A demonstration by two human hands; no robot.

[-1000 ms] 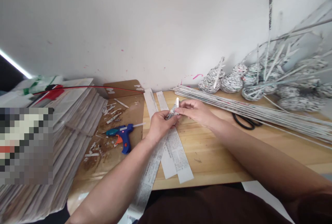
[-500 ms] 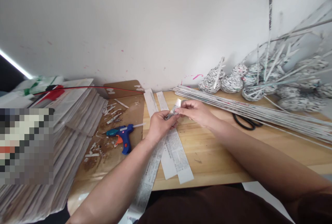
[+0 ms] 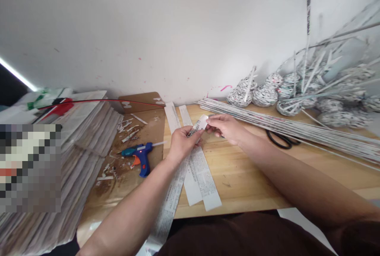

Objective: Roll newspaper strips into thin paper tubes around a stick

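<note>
My left hand (image 3: 186,141) is closed on a newspaper strip (image 3: 200,124), thumb on top, with its pale end sticking out beyond my fingers. At that end, the fingertips of my right hand (image 3: 222,127) pinch the strip's corner. Printed paper (image 3: 166,208) trails below my left wrist and over the table's front edge; it looks like the same strip, but the join is hidden by my hand. Beneath both hands, more newspaper strips (image 3: 204,181) lie crossed on the wooden table (image 3: 243,181).
A blue glue gun (image 3: 144,157) rests on a brown board (image 3: 157,129) among paper scraps. Stacked newspapers (image 3: 89,145) stand at the left. Thin paper tubes (image 3: 282,127) lie at the right, over black-handled scissors (image 3: 279,139). Woven paper shapes (image 3: 264,94) line the wall.
My right hand has shifted slightly, its fingers now at the very tip of the strip. More of the strip's flat end shows between my hands. The left hand has barely moved.
</note>
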